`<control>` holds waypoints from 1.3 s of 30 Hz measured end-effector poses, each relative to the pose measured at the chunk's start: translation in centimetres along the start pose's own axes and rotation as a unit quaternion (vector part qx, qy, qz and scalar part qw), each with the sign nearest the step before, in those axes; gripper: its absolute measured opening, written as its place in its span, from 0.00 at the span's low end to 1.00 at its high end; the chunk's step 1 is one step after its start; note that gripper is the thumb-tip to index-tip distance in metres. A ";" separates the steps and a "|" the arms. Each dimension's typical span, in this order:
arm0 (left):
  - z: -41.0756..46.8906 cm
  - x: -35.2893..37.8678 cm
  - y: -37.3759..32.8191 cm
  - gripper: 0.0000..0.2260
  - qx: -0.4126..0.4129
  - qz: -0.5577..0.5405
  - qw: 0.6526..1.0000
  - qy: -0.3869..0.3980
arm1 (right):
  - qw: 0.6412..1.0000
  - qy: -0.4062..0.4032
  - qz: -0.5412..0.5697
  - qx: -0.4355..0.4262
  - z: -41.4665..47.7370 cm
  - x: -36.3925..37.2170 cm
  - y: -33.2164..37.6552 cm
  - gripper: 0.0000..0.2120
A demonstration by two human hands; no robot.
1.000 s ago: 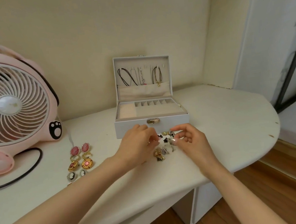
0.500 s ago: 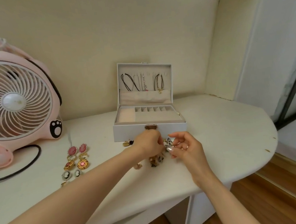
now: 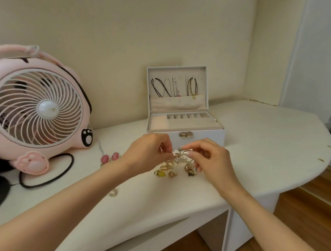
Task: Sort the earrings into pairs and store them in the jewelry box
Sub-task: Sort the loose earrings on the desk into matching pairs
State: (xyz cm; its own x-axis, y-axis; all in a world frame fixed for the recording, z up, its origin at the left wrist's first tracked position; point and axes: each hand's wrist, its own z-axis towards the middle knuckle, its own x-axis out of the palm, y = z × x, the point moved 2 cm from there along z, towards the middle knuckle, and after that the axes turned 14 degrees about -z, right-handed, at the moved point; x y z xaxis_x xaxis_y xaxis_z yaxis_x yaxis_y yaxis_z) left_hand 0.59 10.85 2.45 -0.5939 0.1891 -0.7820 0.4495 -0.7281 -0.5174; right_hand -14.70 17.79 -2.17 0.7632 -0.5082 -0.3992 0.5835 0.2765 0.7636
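Observation:
A white jewelry box (image 3: 200,137) stands open at the back of the desk, with necklaces hanging in its lid and a beige tray of small compartments. In front of it lies a pile of loose earrings (image 3: 171,169), gold, yellow and dark. My left hand (image 3: 149,153) and my right hand (image 3: 209,157) meet just above the pile, each pinching an end of a small silvery earring (image 3: 180,152) between the fingertips. A pair of pink round earrings (image 3: 109,157) lies to the left; my left forearm hides the pieces below them.
A pink fan (image 3: 34,108) with a black cable (image 3: 49,178) fills the desk's left side. One pale earring (image 3: 113,192) lies alone near my left forearm. The desk's rounded edge (image 3: 308,173) curves on the right, above wooden floor.
Both hands have lifted slightly off the pile and now pinch a small silvery earring between them. The camera has moved closer and tilted, so my left forearm now covers the lower sorted pairs.

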 end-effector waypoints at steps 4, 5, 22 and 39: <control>-3.2 -1.9 1.2 0.07 -0.028 0.060 0.997 0.042 | 0.995 0.094 0.013 0.020 -0.5 2.2 1.7 0.10; -4.1 -2.5 1.5 0.07 -0.036 0.076 0.995 0.051 | 0.994 0.110 0.014 0.022 -0.7 2.7 2.0 0.10; -10.9 -6.5 6.0 0.10 -0.180 0.130 0.962 0.159 | 0.957 0.268 -0.104 -0.043 -2.8 10.9 6.0 0.06; -10.2 -6.8 5.9 0.05 -0.182 0.144 0.957 0.171 | 0.956 0.265 -0.106 -0.059 -2.8 10.8 6.2 0.08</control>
State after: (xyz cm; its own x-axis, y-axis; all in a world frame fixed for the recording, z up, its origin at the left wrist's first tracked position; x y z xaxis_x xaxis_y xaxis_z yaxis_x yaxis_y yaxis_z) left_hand 14.09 12.02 1.12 -0.1846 0.2647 -0.9465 0.8017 -0.5165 -0.3008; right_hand -2.02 16.31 -3.14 0.6397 -0.0857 -0.7638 0.7439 0.3188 0.5873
